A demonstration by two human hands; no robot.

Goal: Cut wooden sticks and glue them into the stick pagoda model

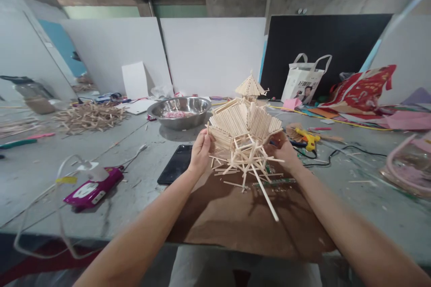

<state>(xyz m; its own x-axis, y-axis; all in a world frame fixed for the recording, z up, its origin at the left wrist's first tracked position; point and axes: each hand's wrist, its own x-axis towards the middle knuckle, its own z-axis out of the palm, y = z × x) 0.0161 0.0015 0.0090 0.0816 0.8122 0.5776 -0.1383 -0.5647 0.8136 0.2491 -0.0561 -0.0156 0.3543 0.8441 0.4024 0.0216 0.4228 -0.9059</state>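
A model built of thin wooden sticks (235,121), with slatted roof panels and an open lattice underneath, is between my hands above a brown board (229,228). My left hand (201,150) grips its left edge, thumb up and fingers partly behind the panel. On the opposite edge, my right hand (284,151) holds the model, its fingers partly hidden by the sticks. One longer stick (266,193) juts from the lattice toward me. A small pointed stick roof (251,86) shows above the larger roof.
Left of the board are a black phone (175,166), a purple power strip (96,188) and a stick pile (90,116). A metal bowl (180,112) stands behind. To the right lie a yellow glue gun (308,139) with its cord and a clear container (409,166).
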